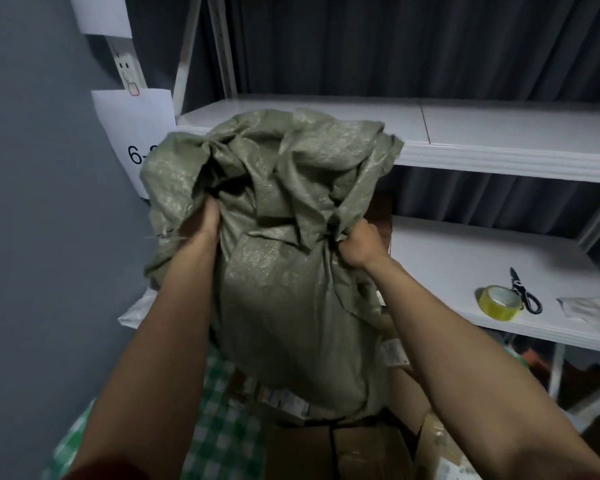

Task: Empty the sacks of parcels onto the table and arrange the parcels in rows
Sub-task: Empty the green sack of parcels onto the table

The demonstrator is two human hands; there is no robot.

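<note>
Your sack point(291, 271) hangs in the middle, straight ahead of you, with your left hand point(205, 220) clutching its left side and your right hand point(357, 245) bunching its right side. Below the sack, parcels point(343, 445) lie on the worktop point(222, 427). Behind the sack run two shelves, the upper shelf point(499, 140) above the lower shelf point(465, 265). To your right, on the lower shelf, the tape roll point(498, 302) sits touching the scissors point(523, 291) on its right.
</note>
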